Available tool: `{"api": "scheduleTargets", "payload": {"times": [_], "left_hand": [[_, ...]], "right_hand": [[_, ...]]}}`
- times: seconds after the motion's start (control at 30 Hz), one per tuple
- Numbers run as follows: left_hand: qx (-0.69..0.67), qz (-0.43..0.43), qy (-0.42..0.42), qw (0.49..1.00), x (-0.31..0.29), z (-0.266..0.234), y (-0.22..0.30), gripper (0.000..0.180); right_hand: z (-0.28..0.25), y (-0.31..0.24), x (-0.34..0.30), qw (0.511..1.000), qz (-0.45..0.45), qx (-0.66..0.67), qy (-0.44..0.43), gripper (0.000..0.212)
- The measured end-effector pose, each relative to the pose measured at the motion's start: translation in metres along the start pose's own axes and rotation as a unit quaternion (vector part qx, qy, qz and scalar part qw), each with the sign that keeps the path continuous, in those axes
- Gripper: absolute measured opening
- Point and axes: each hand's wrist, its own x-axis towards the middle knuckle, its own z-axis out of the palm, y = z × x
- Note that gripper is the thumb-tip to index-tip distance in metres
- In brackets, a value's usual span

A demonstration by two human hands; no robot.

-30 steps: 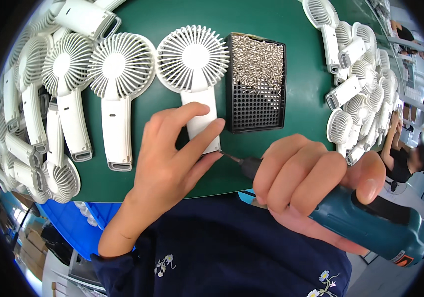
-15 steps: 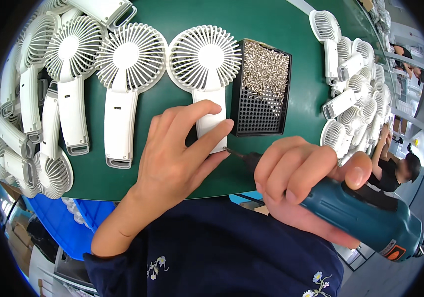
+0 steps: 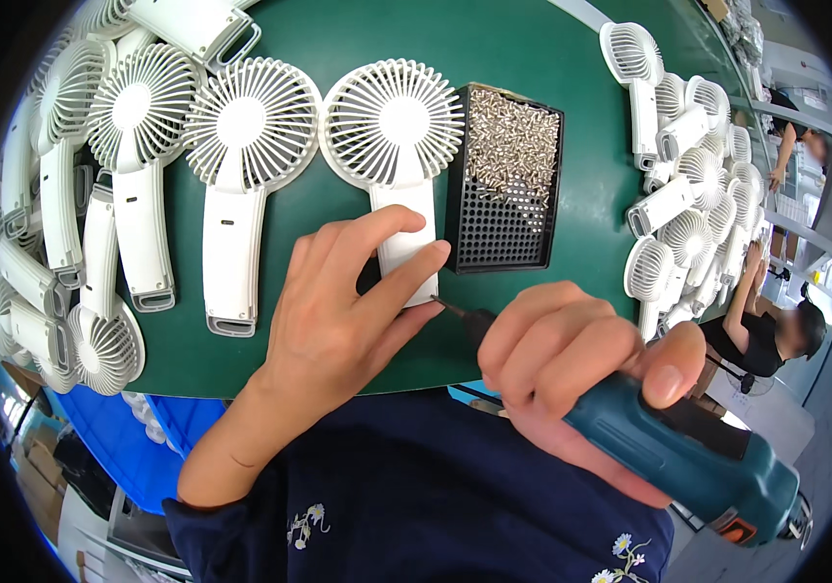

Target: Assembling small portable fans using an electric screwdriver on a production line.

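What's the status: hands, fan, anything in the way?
Left hand on white fan; right hand gripping teal power screwdriver. Bit at lower end of fan's handle. Watch left thumb, close to bit tip.

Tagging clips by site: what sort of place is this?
Probably a factory assembly bench: piles of matching white handheld fans on a green tabletop, a black tray of small metal screws, and a teal power screwdriver in the right hand.
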Motion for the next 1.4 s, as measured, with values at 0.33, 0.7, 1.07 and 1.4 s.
{"api": "scheduleTargets", "payload": {"times": [0.33, 0.7, 1.07, 1.4], "left_hand": [[0.007, -0.019, 0.029, 0.999, 0.005, 0.004, 0.006, 0.05], [0.019, -0.009, 0.033, 0.999, 0.007, 0.007, 0.005, 0.051], [0.026, 0.011, 0.067, 0.997, 0.01, 0.0, 0.01, 0.046], [-0.009, 0.017, 0.137, 0.99, 0.009, 0.011, 0.007, 0.038]], "right_hand": [[-0.058, -0.007, 0.026, 0.995, -0.083, -0.011, 0.047, 0.08], [-0.073, 0.012, 0.027, 0.997, -0.061, 0.041, 0.027, 0.087], [-0.058, 0.005, 0.027, 0.988, -0.102, 0.019, 0.117, 0.083], [-0.063, 0.017, 0.025, 0.978, -0.079, 0.091, 0.17, 0.095]]}}
